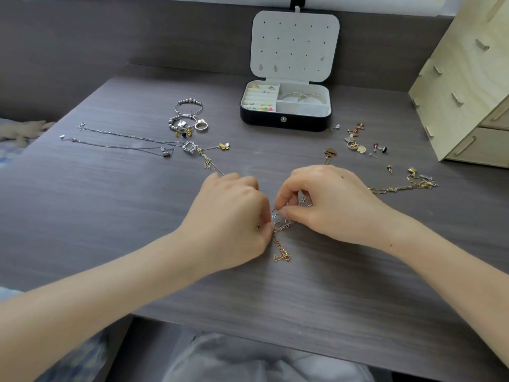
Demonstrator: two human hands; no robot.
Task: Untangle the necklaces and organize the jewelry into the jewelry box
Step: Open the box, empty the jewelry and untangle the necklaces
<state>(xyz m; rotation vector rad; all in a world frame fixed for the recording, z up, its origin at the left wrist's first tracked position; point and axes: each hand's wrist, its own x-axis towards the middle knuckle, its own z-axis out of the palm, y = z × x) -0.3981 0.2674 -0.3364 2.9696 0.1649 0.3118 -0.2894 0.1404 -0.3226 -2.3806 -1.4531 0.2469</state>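
A knot of tangled gold and silver chains (282,226) lies mid-table between my hands. My left hand (234,213) pinches the knot from the left. My right hand (325,199) pinches a chain strand at the knot's top. A gold clasp end (281,256) trails toward me. Chains run off to a gold heart pendant (330,152) and a gold chain (402,187) on the right. The open black jewelry box (285,119) stands at the back, its lid up, with bangles and rings inside. Two silver necklaces (124,142) lie at the left.
Beaded bracelets and a ring (188,118) sit left of the box. Loose earrings and studs (363,142) are scattered right of the box. A wooden drawer unit (468,86) stands at the right edge. The table's front edge runs just below my forearms.
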